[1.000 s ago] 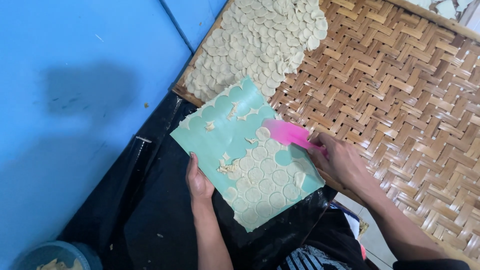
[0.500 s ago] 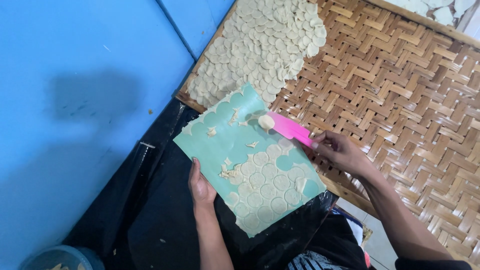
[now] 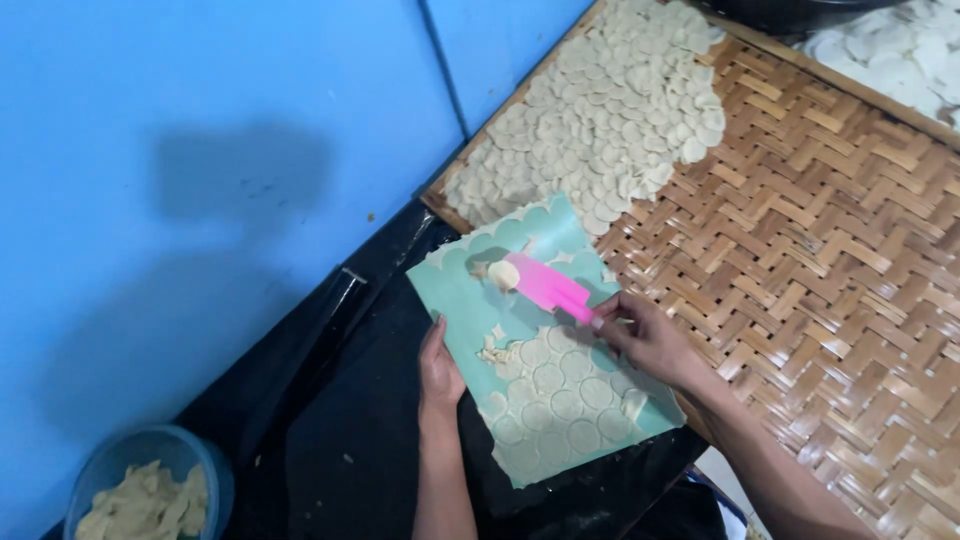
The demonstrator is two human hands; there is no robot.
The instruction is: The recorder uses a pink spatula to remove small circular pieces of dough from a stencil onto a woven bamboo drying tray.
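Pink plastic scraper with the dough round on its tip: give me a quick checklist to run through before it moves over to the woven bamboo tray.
1. Right hand grips the pink plastic scraper by its near end: ok.
2. One pale dough round sits on the scraper's tip: ok, though it lies near the edge.
3. Left hand steadies the teal cutting mat at its left edge: ok.
4. Bare space on the woven bamboo tray beside the laid-out dough rounds: ok.
5. Cut rounds left on the mat's near half: ok, many remain.
6. Round fully freed from the mat underneath: cannot tell.
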